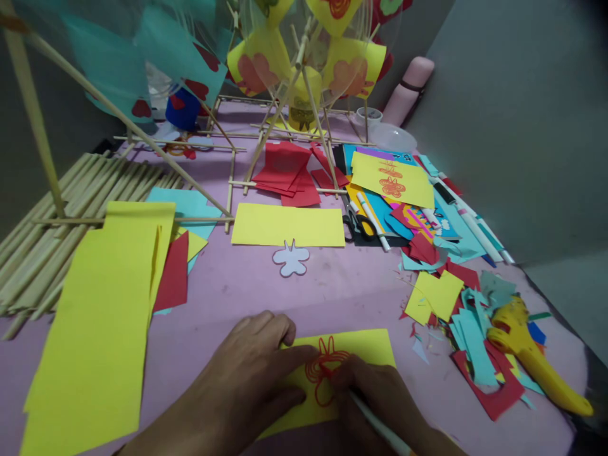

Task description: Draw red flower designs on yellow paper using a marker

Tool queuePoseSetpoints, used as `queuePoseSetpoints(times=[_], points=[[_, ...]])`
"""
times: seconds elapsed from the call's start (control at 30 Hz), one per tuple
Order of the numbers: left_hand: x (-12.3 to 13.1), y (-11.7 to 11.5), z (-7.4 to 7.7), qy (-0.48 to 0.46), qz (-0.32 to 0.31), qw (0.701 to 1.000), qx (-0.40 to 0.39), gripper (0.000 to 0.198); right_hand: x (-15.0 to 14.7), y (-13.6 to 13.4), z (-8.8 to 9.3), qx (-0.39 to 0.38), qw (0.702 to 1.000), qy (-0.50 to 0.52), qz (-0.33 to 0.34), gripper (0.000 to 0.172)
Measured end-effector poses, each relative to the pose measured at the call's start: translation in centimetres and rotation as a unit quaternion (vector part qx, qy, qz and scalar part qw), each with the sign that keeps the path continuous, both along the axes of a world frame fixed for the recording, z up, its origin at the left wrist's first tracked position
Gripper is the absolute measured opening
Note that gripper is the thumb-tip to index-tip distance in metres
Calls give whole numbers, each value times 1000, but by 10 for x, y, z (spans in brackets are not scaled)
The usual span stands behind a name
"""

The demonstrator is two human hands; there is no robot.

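Note:
My left hand point(247, 380) lies over the left part of a yellow paper strip point(375, 345), thumb and index finger apart, pressing on it. In my right hand point(370, 389) is a marker with a pale barrel point(377, 421); its tip is hidden by my fingers. A red looped butterfly drawing point(327, 364) shows on the strip beside my right fingertips. Beyond my hands lies a white butterfly cut-out point(291, 258) with a dark outline. Just behind it is another yellow strip point(287, 225).
Yellow sheets point(95, 329) and bamboo sticks point(71, 234) lie left. Stick frames point(273, 142) stand behind, near red paper point(287, 168). Black-handled scissors point(358, 226), markers point(373, 218), a drawn-on yellow sheet point(392, 179), paper scraps point(434, 294) and a yellow glue gun point(532, 354) are right.

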State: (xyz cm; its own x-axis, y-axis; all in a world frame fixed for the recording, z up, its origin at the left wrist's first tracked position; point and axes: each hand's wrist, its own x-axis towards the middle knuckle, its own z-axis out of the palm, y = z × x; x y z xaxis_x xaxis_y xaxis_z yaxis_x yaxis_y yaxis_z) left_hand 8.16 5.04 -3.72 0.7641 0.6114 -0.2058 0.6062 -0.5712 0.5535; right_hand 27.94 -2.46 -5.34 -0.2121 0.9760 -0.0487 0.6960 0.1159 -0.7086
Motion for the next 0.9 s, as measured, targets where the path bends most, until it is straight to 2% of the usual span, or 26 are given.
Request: queuePoseSetpoints(times=[0.23,0.6,0.9], points=[[0,0,-1,-6,-1,1000,10,32,1,2,8,-13,1000,11,25,18],[-1,1,-2,-19,-2,1000,14,35,5,2,8,-11,999,25,41,19],[-1,1,1,-12,3,1000,-4,37,2,3,13,-50,999,-14,17,18]])
